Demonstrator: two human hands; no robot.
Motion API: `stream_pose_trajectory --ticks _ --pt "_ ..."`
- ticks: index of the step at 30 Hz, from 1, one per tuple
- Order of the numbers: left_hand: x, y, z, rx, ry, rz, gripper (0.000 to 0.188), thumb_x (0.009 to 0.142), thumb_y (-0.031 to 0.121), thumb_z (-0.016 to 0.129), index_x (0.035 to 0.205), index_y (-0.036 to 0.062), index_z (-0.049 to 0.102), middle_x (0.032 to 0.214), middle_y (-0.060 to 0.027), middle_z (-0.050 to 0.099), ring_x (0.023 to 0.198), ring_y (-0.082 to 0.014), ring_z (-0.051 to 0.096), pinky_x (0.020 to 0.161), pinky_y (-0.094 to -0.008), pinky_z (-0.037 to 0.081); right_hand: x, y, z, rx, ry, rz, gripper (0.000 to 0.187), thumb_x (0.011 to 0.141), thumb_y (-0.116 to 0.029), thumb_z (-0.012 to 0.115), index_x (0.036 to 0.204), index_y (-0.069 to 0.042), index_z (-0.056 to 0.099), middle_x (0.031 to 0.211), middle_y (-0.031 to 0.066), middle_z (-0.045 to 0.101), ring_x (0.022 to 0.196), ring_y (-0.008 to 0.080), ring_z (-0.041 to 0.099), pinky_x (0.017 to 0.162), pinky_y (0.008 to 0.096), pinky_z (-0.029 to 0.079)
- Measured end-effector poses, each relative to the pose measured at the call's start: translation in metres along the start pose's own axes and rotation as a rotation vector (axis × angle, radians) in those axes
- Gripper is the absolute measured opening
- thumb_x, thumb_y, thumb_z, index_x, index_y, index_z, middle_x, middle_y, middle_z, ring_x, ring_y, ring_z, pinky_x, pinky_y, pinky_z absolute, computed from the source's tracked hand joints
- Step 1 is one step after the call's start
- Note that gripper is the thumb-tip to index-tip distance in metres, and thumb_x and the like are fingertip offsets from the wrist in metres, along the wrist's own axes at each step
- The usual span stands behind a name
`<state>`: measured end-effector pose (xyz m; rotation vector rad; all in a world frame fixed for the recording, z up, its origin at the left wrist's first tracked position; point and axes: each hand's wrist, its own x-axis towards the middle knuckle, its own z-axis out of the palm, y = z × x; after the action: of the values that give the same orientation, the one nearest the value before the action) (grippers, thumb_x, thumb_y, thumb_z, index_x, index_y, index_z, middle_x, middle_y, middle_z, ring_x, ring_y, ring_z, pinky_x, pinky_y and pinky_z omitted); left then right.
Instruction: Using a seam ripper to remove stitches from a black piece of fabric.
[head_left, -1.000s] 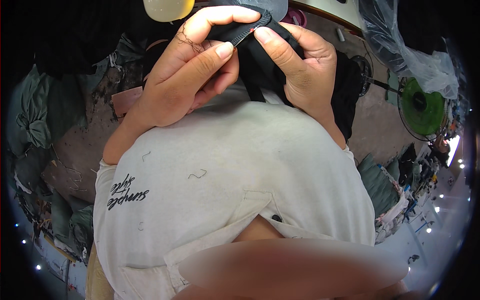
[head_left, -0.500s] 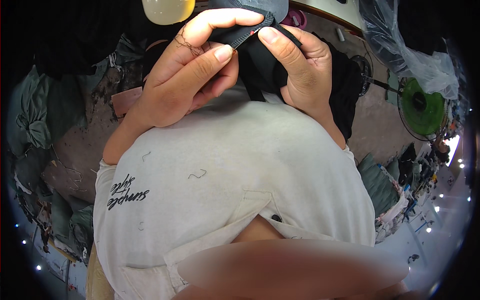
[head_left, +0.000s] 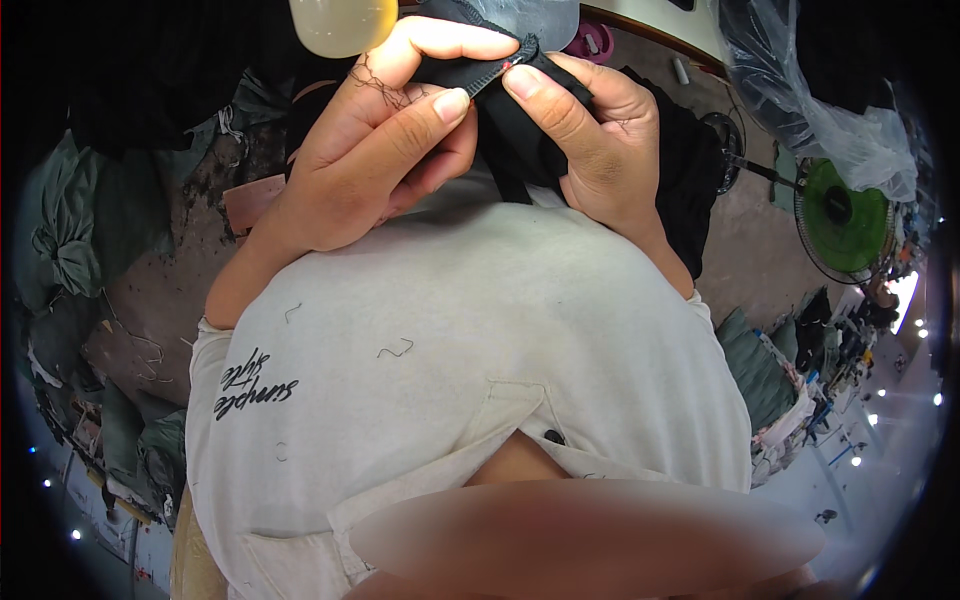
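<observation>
Green fan [head_left: 845,215] near clear plastic sheeting [head_left: 840,135], tied green sack [head_left: 75,220] opposite.

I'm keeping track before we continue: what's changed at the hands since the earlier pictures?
The bare right hand has shifted slightly leftward, with a folded part of the black, ribbed-edged cloth. Nothing was taken hold of or let go. The bare left hand stayed nearly put; both hands still pinch the cloth.

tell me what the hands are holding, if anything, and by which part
The left hand and right hand hold a soft black cloth, both pinching it along its stitched edge.
</observation>
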<state>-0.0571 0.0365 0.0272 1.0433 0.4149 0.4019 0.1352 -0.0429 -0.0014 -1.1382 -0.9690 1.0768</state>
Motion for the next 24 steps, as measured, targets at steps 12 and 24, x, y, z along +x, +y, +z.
stream_pose_trajectory --ticks 12,24 --pt "0.0048 -0.009 -0.0016 0.171 -0.04 0.079 0.04 0.109 0.017 0.037 0.148 0.0073 0.041 0.063 0.001 0.048 0.044 -0.0006 0.028 0.043 -0.0177 0.024 -0.0008 0.0008 -0.0011 0.087 0.088 0.038 0.015 0.097 -0.012 0.069 0.103 0.001 0.075 0.071 -0.0081 0.058 0.063 -0.0016 0.044 0.055 0.0171 0.034" --pt "0.0032 -0.0062 -0.0034 0.127 -0.049 0.046 0.041 0.109 0.016 0.036 0.148 0.0068 0.04 0.063 0.0014 0.047 0.044 -0.0003 0.027 0.043 -0.0175 0.024 -0.0002 0.0013 0.0021 0.002 0.07 -0.107 0.012 0.098 -0.01 0.068 0.101 0.001 0.073 0.071 -0.0088 0.056 0.062 -0.002 0.042 0.052 0.0166 0.032"
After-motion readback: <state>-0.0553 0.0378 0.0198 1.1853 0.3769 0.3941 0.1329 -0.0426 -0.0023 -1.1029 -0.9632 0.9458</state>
